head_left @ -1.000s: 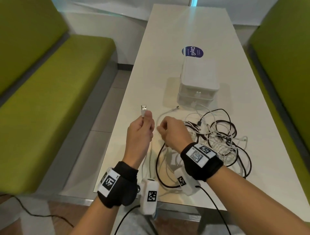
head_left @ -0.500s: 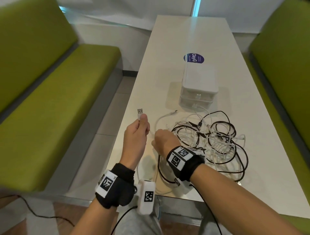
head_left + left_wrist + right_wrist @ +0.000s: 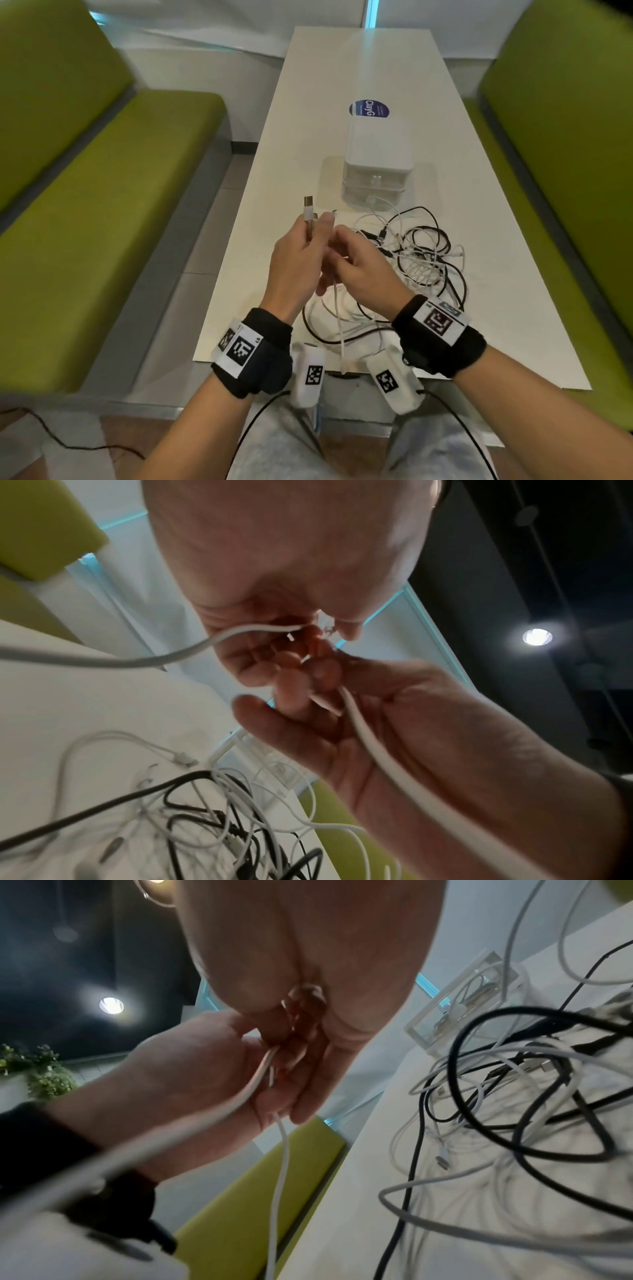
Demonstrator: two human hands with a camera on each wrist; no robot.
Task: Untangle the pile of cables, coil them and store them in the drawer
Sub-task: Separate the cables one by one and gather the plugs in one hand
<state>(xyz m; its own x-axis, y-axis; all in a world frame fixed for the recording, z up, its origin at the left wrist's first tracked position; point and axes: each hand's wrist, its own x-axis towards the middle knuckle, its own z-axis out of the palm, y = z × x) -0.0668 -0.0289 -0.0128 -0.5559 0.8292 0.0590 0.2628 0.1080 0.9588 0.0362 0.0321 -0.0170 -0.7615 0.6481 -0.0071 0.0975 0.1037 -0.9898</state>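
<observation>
My left hand [image 3: 310, 236] is raised over the table's near end and grips a white USB cable [image 3: 339, 318] just below its plug [image 3: 309, 205], which points up. Pressed against it from the right, my right hand [image 3: 337, 251] pinches the same cable; in the left wrist view the cable [image 3: 373, 748] runs across the right palm. The cable's slack hangs down toward the table edge. The tangled pile of black and white cables [image 3: 421, 253] lies on the table to the right of my hands. Behind the pile stands the white drawer unit [image 3: 376, 161], its drawers pushed in.
The white table [image 3: 342, 68] is long and narrow, with a round blue sticker [image 3: 370, 109] behind the drawer unit. Green benches [image 3: 102, 205] flank both sides. In the right wrist view a clear drawer front [image 3: 462, 996] shows cables inside.
My right hand left the pile and rose to meet the left hand, taking hold of the white cable beside it. The left hand stayed raised with the plug.
</observation>
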